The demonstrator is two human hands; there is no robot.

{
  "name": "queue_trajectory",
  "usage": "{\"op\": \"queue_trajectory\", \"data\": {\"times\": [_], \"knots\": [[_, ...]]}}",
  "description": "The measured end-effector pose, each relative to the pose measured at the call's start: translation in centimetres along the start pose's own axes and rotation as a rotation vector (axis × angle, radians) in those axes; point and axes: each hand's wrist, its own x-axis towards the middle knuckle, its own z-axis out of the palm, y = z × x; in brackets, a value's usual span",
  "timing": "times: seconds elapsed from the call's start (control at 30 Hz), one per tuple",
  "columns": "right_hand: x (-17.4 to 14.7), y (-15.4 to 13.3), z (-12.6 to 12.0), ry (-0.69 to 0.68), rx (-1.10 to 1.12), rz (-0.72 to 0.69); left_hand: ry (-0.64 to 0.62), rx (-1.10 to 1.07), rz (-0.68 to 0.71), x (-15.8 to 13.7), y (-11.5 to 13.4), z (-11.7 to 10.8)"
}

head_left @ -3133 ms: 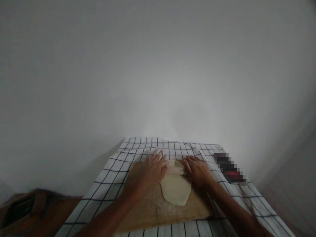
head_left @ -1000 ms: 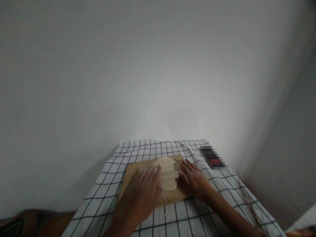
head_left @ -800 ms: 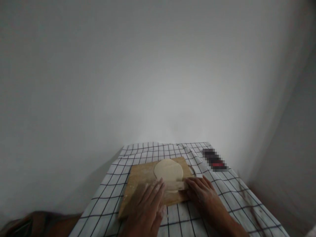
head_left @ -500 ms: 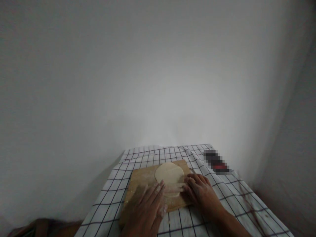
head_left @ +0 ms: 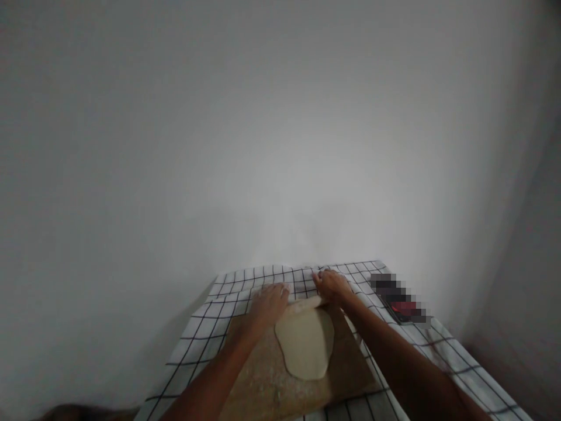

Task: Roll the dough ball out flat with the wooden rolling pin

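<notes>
A flattened sheet of pale dough (head_left: 305, 345) lies on a wooden board (head_left: 258, 377) dusted with flour. Across the far edge of the dough runs a light wooden rolling pin (head_left: 305, 304). My left hand (head_left: 270, 299) is at the pin's left end, fingers bent over it. At the right end is my right hand (head_left: 333, 286), its fingers curled and closed round the pin. Both ends of the pin are hidden by the hands. Both my forearms reach forward, one on each side of the dough.
A white tablecloth with dark grid lines (head_left: 197, 339) covers the table under the board. On the right of the table lies a dark and red object (head_left: 401, 301), blurred out in part. A pale wall (head_left: 280, 146) rises behind the table.
Both hands have moved forward with the rolling pin, from the near part of the dough to its far edge. The dough now looks longer toward me, and the board appears closer.
</notes>
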Motion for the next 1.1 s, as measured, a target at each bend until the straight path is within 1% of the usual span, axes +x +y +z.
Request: {"op": "queue_trajectory", "data": {"times": [0.07, 0.17, 0.27, 0.33, 0.4, 0.47, 0.53, 0.63, 0.7, 0.77, 0.8, 0.87, 0.97, 1.03, 1.1], "knots": [[0.6, 0.1, 0.2, -0.035, -0.009, -0.015, 0.000, -0.009, 0.000, 0.5, -0.3, 0.1], [-0.6, 0.3, 0.0, -0.062, -0.016, -0.083, 0.021, -0.027, -0.024, 0.1, 0.3, 0.1], [-3.7, 0.5, -0.6, -0.064, -0.016, -0.165, 0.061, -0.045, -0.085, -1.5, 1.7, 0.0], [-6.4, 0.7, -0.8, -0.039, 0.001, -0.201, 0.088, -0.059, -0.089, -3.3, 2.7, -0.5], [-9.6, 0.7, -0.8, 0.031, 0.057, -0.242, 0.129, -0.073, -0.029, -5.8, 3.7, -1.3], [-13.1, 0.9, -0.7, 0.127, 0.127, -0.288, 0.193, -0.069, 0.066, -8.8, 4.5, -2.5], [-16.6, 1.2, -0.8, 0.185, 0.162, -0.321, 0.233, -0.028, 0.147, -11.8, 5.2, -3.7], [-20.9, 1.9, -1.4, 0.162, 0.182, -0.385, 0.222, 0.078, 0.242, -15.3, 5.9, -4.9], [-22.2, 2.4, -1.8, 0.125, 0.175, -0.414, 0.218, 0.113, 0.294, -16.4, 6.1, -5.3], [-21.8, 2.6, -1.9, 0.094, 0.168, -0.415, 0.206, 0.101, 0.287, -16.2, 6.0, -5.5], [-20.9, 2.6, -1.8, 0.085, 0.167, -0.405, 0.190, 0.082, 0.261, -15.7, 5.8, -5.4], [-18.2, 2.3, -1.4, 0.084, 0.167, -0.381, 0.162, 0.030, 0.200, -14.0, 5.3, -5.1], [-12.9, 1.6, -0.6, 0.090, 0.138, -0.341, 0.124, -0.045, 0.114, -10.0, 4.2, -3.7], [-9.3, 0.9, -0.4, 0.051, 0.093, -0.290, 0.107, -0.069, 0.025, -7.0, 3.3, -2.6], [-6.1, 0.3, -0.4, -0.001, 0.054, -0.205, 0.067, -0.061, -0.056, -4.0, 2.2, -1.5]]}}
